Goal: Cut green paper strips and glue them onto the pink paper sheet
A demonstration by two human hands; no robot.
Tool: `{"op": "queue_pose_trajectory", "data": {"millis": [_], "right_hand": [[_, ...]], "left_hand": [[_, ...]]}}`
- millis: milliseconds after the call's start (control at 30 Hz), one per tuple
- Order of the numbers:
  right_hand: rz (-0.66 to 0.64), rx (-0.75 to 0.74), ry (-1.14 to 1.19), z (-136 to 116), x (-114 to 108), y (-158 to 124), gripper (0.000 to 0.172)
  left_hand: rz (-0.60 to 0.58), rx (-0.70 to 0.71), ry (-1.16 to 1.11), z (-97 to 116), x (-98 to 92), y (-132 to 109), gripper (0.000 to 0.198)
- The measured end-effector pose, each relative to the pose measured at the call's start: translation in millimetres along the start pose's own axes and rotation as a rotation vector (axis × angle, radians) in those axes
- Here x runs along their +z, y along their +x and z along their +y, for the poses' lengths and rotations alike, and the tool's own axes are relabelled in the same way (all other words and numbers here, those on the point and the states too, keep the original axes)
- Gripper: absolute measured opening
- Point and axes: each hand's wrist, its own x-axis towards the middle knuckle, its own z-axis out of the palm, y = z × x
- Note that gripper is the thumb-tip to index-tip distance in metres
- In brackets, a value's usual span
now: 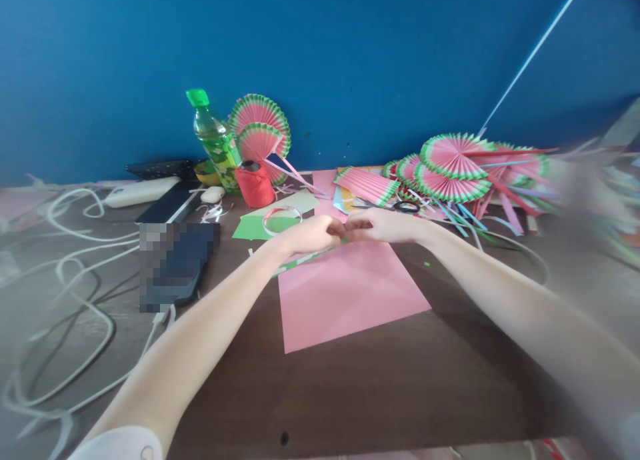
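A pink paper sheet lies on the dark table, its far edge under my hands. Along that edge runs a narrow green-and-white paper strip. My left hand is closed with its fingertips pinched on the strip at the sheet's far edge. Fingers curled, my right hand meets it from the other side and pinches at the same edge. The fingertips nearly touch each other, and the exact grip is partly hidden. Just left of my left hand, a roll of tape stands by green paper.
Finished pink-and-green pleated fans pile up at the back right, near black-handled scissors. A green bottle, red ribbon roll and another fan stand against the blue wall. A phone and white cables lie left.
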Motion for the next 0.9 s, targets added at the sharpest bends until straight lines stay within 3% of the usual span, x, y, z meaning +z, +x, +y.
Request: {"op": "queue_pose_trajectory", "data": {"millis": [300,433,500,600,667,767,900], "right_hand": [[0.190,-0.047,0.140,1,26,8,0.031],[0.310,-0.044,0.245,2,32,11,0.030],[0.490,-0.046,0.299,2,35,10,0.027],[0.892,-0.122,0.230,1,38,6,0.019],[1.026,-0.201,0.103,-1,41,4,0.016],[0.935,-0.273,-0.028,-2,46,4,0.013],[0.824,-0.245,-0.054,2,53,9,0.013]], "left_hand": [[-0.052,0.069,-0.102,-15,2.4,3,0.022],[-0.002,0.079,-0.191,-24,2.8,5,0.020],[0.038,0.060,-0.253,-27,2.5,5,0.019],[0.066,0.009,-0.370,-28,2.6,4,0.017],[0.084,-0.011,-0.440,-28,3.9,4,0.019],[0.159,0.002,-0.469,-29,8.6,4,0.023],[0.267,0.068,-0.483,-30,17.8,7,0.021]]}}
